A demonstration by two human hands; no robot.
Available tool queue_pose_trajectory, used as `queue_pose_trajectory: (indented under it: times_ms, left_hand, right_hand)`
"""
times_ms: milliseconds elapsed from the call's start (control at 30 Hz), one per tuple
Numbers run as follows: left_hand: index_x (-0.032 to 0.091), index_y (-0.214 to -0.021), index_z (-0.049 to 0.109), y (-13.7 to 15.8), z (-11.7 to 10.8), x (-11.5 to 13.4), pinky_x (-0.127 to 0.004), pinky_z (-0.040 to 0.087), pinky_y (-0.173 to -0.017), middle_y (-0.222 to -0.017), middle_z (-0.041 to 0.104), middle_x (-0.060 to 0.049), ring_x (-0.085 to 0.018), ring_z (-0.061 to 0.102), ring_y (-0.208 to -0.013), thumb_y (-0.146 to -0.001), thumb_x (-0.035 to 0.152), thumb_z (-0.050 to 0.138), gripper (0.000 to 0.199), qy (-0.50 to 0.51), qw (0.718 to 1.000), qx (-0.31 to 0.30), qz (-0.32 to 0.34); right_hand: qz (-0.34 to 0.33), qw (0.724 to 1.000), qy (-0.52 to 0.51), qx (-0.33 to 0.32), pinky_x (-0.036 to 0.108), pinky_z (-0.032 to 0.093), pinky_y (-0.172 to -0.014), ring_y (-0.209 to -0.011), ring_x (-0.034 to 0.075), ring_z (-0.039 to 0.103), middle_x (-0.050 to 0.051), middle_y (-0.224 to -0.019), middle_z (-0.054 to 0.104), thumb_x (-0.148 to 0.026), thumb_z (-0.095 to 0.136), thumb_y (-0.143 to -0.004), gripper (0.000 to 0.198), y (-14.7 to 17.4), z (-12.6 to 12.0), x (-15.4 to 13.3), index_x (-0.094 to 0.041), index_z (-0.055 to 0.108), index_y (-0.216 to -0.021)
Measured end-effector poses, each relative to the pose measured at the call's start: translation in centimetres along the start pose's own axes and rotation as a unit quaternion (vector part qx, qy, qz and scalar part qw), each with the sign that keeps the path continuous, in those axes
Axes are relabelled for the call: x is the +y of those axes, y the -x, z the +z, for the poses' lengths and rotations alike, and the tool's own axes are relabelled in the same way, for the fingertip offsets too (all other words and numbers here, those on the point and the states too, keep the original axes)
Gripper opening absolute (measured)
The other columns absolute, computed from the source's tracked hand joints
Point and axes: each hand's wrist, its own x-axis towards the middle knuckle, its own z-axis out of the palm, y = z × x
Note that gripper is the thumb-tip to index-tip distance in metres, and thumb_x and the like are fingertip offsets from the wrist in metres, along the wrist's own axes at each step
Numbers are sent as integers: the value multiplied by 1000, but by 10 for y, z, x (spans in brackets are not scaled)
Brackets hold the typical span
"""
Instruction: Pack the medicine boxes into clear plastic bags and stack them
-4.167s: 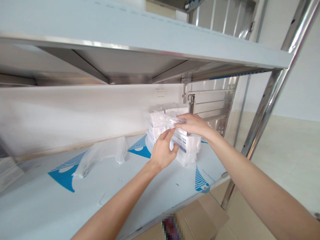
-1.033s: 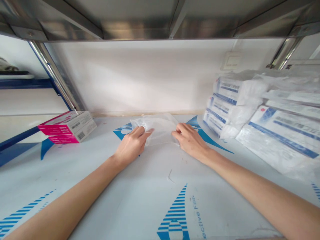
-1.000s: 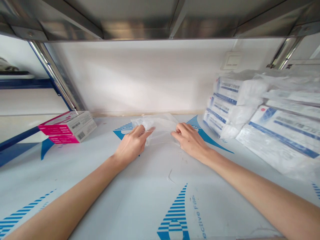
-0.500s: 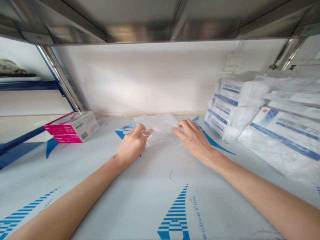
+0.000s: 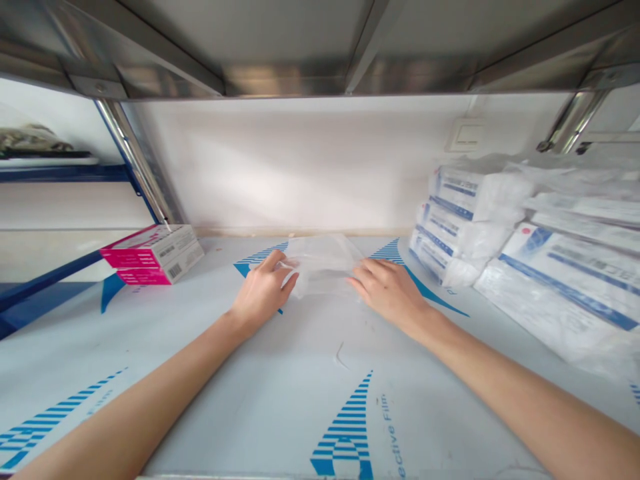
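A clear plastic bag (image 5: pixel 325 263) lies nearly flat at the back of the film-covered shelf, close to the wall. At its left edge is my left hand (image 5: pixel 265 290), the fingers curled on the plastic and the thumb a little lower. My right hand (image 5: pixel 387 287) has the opposite edge, its fingers bent and close together over the film. The bag's edges at the fingertips are thin and partly hidden, so the exact grip is hard to make out.
Two pink and white boxes (image 5: pixel 157 257) are stacked on the left. Along the right stand piles of white and blue packs in clear plastic (image 5: pixel 450 227). A metal shelf (image 5: pixel 285 47) hangs low overhead, and a wall switch (image 5: pixel 467 135) sits behind.
The bag has been lowered and spread flatter against the shelf. My left thumb has moved away from the index finger, and my right fingers have come down. The view has shifted slightly.
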Motion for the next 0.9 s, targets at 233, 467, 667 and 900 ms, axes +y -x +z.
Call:
queue_pose_trajectory:
  times_ms: [233, 467, 667, 900]
  left_hand:
    - [33, -136, 59, -1, -12, 9, -26, 54, -55, -116, 49, -11, -17, 63, -79, -89, 7, 41, 57, -12, 1000, -14, 17]
    - [19, -95, 75, -2, -11, 14, -30, 56, -56, -122, 49, -13, -16, 64, -71, -86, 12, 46, 30, -55, 996, -62, -10]
    - [28, -154, 35, -3, -13, 16, -37, 61, -75, -139, 44, -15, -25, 67, -99, -75, 6, 53, 83, -29, 996, -57, -55]
    - [19, -105, 68, -1, -3, 7, -33, 61, -78, -122, 58, -11, -16, 68, -81, -91, 21, 56, 19, 69, 996, 49, -2]
  right_hand:
    - [14, 999, 22, -21, 44, 48, -82, -104, 31, 57, 17, -135, 59, 3, 51, -79, 35, -1, -5, 1, -17, 75, -97]
    - [64, 997, -41, -23, 39, 53, -77, -89, 26, 64, 15, -103, 71, -8, 53, -88, 25, 3, 2, 8, -12, 76, -99]
    - [69, 997, -28, 11, 51, 54, -87, -111, 34, 60, 18, -149, 46, 11, 48, -73, 89, 3, -2, 3, -30, 41, -152]
    - [82, 990, -112, 23, 35, 57, -73, -77, 21, 68, 13, -114, 65, -13, 53, -89, 34, 6, 11, 4, -19, 66, -119]
